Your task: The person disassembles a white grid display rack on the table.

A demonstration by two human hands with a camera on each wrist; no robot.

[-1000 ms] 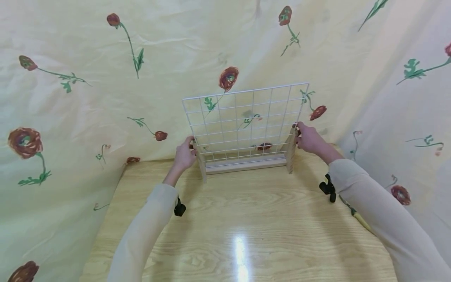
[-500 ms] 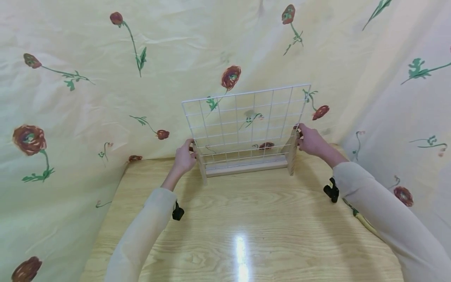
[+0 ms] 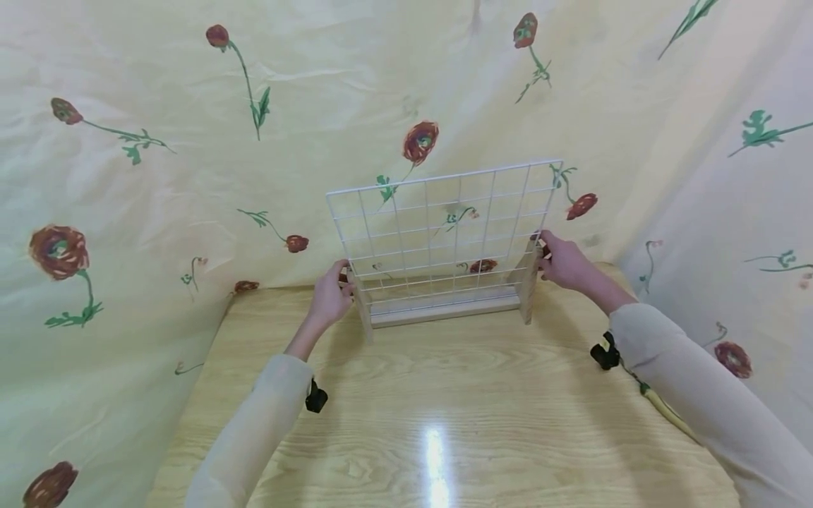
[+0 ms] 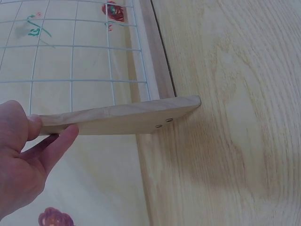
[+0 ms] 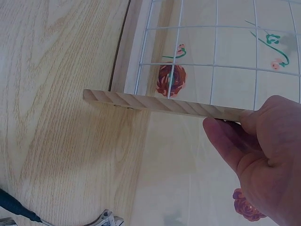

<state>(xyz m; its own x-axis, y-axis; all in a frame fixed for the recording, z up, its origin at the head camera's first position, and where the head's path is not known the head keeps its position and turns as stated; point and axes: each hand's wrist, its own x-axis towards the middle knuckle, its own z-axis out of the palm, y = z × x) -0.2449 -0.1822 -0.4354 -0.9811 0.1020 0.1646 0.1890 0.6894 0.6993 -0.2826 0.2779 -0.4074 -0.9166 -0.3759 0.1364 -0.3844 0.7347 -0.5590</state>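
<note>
A rack with a white wire grid (image 3: 444, 177) stands upright, leaning back, on the wooden table. Its frame has a left side board (image 3: 360, 303), a right side board (image 3: 528, 282) and a wooden bottom slat (image 3: 444, 311). My left hand (image 3: 330, 293) pinches the upper end of the left board between thumb and fingers. The right hand (image 3: 564, 264) grips the right board the same way. Two screw heads (image 4: 158, 126) show low on the left board's outer face in the left wrist view. The fingers partly hide both boards' top ends.
Floral cloth (image 3: 159, 176) hangs behind and beside the table (image 3: 444, 388). Near the right sleeve lies a slim yellow and dark green thing (image 3: 667, 413). The right wrist view shows a dark tool handle (image 5: 16, 205) and a metal piece (image 5: 106, 219) at lower left.
Both hands have brought the rack slightly toward me, away from the back cloth, keeping their grip on the side boards. The head view has shifted a little.
</note>
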